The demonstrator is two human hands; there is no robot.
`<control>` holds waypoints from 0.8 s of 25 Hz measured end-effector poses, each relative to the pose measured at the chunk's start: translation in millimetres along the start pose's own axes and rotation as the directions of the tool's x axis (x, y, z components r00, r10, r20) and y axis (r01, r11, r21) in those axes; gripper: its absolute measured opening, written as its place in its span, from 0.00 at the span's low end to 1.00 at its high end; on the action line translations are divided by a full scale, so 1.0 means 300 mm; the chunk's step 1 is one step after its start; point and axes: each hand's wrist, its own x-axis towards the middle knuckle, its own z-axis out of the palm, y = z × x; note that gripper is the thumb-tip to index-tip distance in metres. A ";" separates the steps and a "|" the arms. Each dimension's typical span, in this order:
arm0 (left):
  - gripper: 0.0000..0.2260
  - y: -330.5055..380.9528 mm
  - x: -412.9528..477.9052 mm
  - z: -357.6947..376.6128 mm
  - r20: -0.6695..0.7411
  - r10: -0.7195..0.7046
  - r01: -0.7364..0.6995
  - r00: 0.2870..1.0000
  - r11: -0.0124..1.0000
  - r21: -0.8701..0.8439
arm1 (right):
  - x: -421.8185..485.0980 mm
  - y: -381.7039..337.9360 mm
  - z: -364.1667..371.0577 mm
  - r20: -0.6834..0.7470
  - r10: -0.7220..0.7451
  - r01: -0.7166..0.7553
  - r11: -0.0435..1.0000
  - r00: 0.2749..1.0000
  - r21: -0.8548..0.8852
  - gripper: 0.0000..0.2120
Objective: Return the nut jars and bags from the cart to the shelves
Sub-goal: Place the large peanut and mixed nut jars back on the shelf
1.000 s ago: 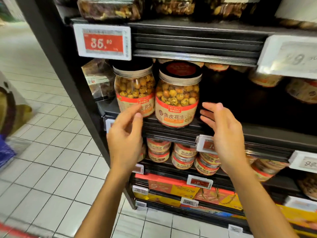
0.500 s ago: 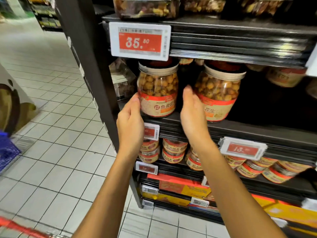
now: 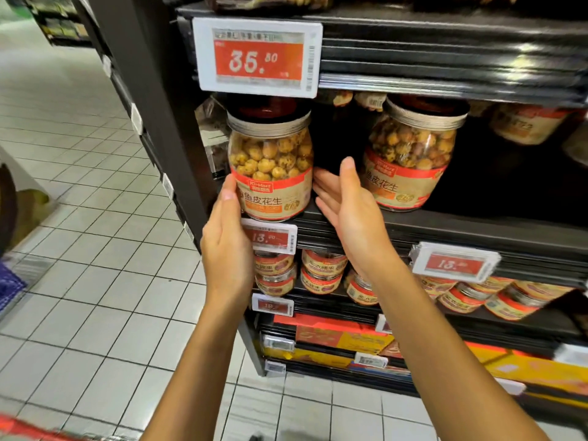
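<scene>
A: Going by the head view, how far along is the job looking?

B: Partly done, I'd judge. The left jar (image 3: 270,173) is standing upright on the shelf (image 3: 461,227), directly below the big price tag (image 3: 257,57). The right jar (image 3: 413,157) is sitting below and to the right of that tag, on the same shelf. Both are looking put back.

A: And the hands?

B: Neither is gripping anything. The left hand (image 3: 227,246) is lying with straight fingers against the left jar's side, below the tag's left half. The right hand (image 3: 353,214) is hovering open below the tag's right end, in the gap between the two jars, with its palm turned towards the left jar. I cannot tell whether its fingertips are touching the label. To me it is reading as a final squaring-up.

A: What is remaining?

B: That is not showing. A blurred red bar (image 3: 22,429), far below and left of the tag, may be the cart's edge. Nothing inside it is showing, so I am not counting any jars or bags left over.

A: Materials?

B: The jars are looking like clear plastic, bulging at the shoulder and narrowing to a ribbed neck under a dark lid. Knobbly coated nuts are showing through, and a smooth printed band is wrapping the lower half. The shelf front is showing dark, ridged and slightly glossy. Well below the tag, small tins (image 3: 323,270) are sitting stacked, squat and round.
</scene>
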 end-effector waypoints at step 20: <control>0.27 0.020 -0.030 0.416 0.232 -0.102 0.083 0.967 0.993 0.089 | 0.076 -0.036 -0.422 -0.340 0.033 -0.024 0.999 0.940 0.028 0.27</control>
